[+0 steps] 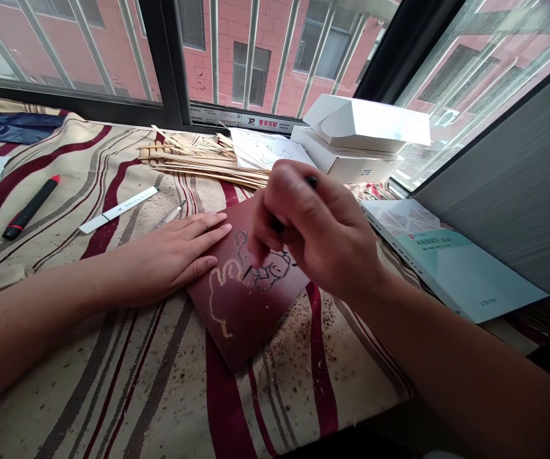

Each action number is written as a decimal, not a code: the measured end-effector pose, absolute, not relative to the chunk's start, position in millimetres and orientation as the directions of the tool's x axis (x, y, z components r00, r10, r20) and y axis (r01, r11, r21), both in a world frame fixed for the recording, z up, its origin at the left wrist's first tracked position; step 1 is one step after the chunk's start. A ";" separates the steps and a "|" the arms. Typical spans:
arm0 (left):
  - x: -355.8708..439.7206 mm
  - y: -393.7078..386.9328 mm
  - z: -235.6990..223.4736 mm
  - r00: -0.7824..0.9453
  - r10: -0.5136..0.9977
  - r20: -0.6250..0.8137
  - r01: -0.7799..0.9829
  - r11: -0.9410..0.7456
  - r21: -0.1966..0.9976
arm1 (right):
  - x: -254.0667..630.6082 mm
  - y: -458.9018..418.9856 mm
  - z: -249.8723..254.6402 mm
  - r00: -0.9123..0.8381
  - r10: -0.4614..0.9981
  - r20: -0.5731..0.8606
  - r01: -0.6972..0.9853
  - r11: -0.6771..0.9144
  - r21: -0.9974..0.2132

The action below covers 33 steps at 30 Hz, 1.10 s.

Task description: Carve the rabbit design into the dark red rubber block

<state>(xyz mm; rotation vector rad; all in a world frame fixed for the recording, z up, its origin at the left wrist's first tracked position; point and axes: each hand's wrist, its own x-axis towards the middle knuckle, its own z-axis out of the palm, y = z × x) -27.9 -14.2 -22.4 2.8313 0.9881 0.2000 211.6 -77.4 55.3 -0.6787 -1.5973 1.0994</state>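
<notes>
A dark red-brown board (251,325) lies at a slant on the striped cloth. It bears a pale, carved-looking outline at left and black drawn lines near its middle. My left hand (179,255) rests flat on the board's left edge, fingers stretched out and holding nothing. Over the board, my right hand (313,229) is closed around a slim black pen (277,224). The pen is mostly hidden by the fingers; its dark tip appears to meet the board beside the black lines.
A white marker (118,210), a black-and-red marker (30,209), a pointed tool (172,213) and an eraser-like lump (7,278) lie left. Wooden strips (203,162), a sketched paper (270,150) and a white box (351,153) stand behind. A book (457,261) lies right. Crumbs dot the cloth (160,401).
</notes>
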 end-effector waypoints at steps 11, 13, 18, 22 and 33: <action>-20.6 -17.2 -13.1 0.766 0.643 -0.017 0.637 -0.754 0.162 | 294.9 -158.2 40.5 -0.308 0.882 0.356 0.734 0.458 -0.501; -18.3 -18.1 -9.0 0.762 0.645 -0.048 0.644 -0.750 0.151 | 296.2 -174.7 27.5 -0.364 0.872 0.327 0.776 0.478 -0.411; -15.6 -19.1 -5.4 0.748 0.660 -0.068 0.662 -0.737 0.136 | 287.6 -184.8 10.3 -0.316 0.923 0.218 0.886 0.369 -0.281; -13.8 -20.5 -3.7 0.745 0.661 -0.085 0.666 -0.734 0.134 | 287.0 -180.9 8.0 -0.376 0.914 0.156 0.915 0.392 -0.092; -12.5 -20.4 -3.3 0.735 0.671 -0.100 0.677 -0.720 0.152 | 267.8 -167.3 33.2 -0.246 0.905 -0.347 0.911 0.338 0.235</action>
